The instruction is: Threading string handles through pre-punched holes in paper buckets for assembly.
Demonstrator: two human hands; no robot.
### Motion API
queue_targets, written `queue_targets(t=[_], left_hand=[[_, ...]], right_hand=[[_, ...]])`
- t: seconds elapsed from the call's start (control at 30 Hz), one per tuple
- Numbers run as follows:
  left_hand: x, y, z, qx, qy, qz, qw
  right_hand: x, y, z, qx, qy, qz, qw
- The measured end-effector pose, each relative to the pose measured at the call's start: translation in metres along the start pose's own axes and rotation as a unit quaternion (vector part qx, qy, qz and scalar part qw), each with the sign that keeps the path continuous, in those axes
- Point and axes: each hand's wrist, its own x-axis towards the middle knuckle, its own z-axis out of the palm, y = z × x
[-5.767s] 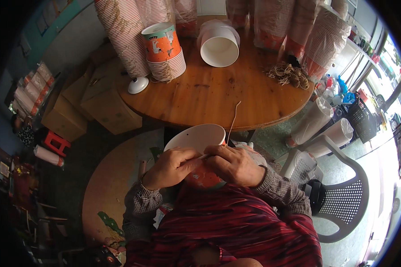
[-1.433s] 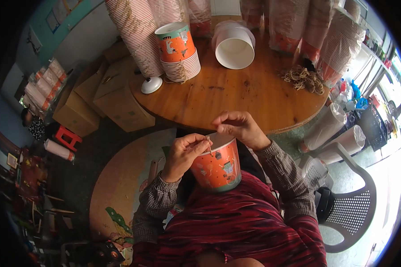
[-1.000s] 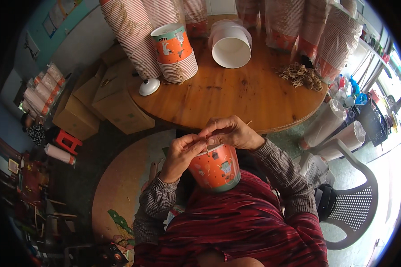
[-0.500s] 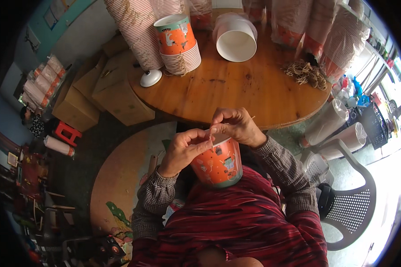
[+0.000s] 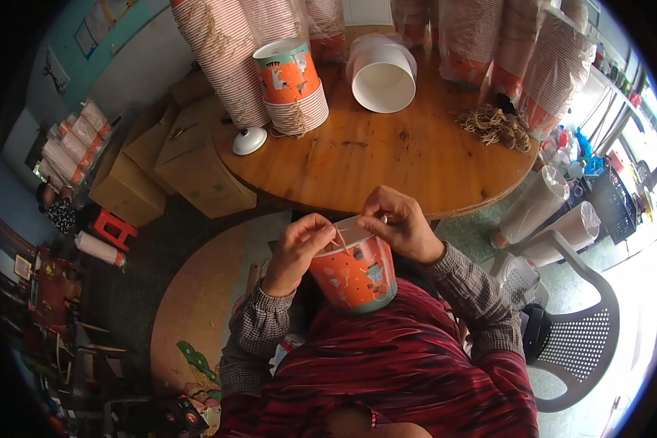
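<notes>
An orange paper bucket [image 5: 354,276] with a green base and small printed pictures rests against my lap, its white rim upward and tilted slightly. At the rim's left side, my left hand [image 5: 297,252] is closed, thumb and fingers pinching a thin light cord [image 5: 342,239] that hangs over the outside. My right hand [image 5: 403,228] is closed at the rim's right side, its thumb and forefinger pinching the edge. A small pale bit shows between its fingers, too small to tell. The bucket's inside is mostly hidden by my hands.
On the wooden table [image 5: 387,160] ahead stand tall stacks of buckets [image 5: 219,66], a bucket lying on its side [image 5: 384,86], a white lid [image 5: 250,141] and a bundle of cords [image 5: 496,128]. Cardboard boxes [image 5: 204,160] stand left; a grey plastic chair [image 5: 573,350] is at right.
My hands have moved apart from their meeting point above the rim. The right hand has lowered onto the rim's right side; the left has shifted slightly left with the cord.
</notes>
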Motion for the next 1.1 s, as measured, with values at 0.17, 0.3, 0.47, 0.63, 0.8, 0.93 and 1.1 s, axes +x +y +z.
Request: queue_targets(t=[0.17, 0.3, 0.47, 0.63, 0.8, 0.93, 1.1], left_hand=[[0.004, -0.001, 0.000, -0.036, 0.011, 0.021, 0.999], [0.001, 0.000, -0.003, -0.053, 0.009, 0.005, 0.999], [-0.001, 0.001, 0.002, -0.056, 0.010, 0.010, 0.998], [-0.002, -0.004, 0.001, -0.043, 0.016, 0.032, 0.998], [-0.002, -0.002, 0.000, -0.050, 0.002, 0.004, 0.999], [-0.002, 0.003, 0.003, -0.027, 0.015, -0.008, 0.999], [-0.001, 0.003, 0.004, -0.025, 0.028, -0.008, 0.999]], right_hand=[[-0.010, -0.013, 0.010, -0.053, -0.049, -0.085, 0.994], [-0.010, -0.021, 0.015, -0.025, -0.054, -0.062, 0.996], [0.000, -0.016, 0.023, -0.053, -0.039, -0.146, 0.987], [0.008, -0.022, 0.030, -0.019, -0.018, -0.082, 0.996], [0.015, -0.020, 0.031, 0.022, -0.002, -0.032, 0.999], [0.015, -0.014, 0.032, 0.131, -0.007, 0.038, 0.991], [0.014, -0.006, 0.029, 0.171, 0.000, 0.091, 0.981]])
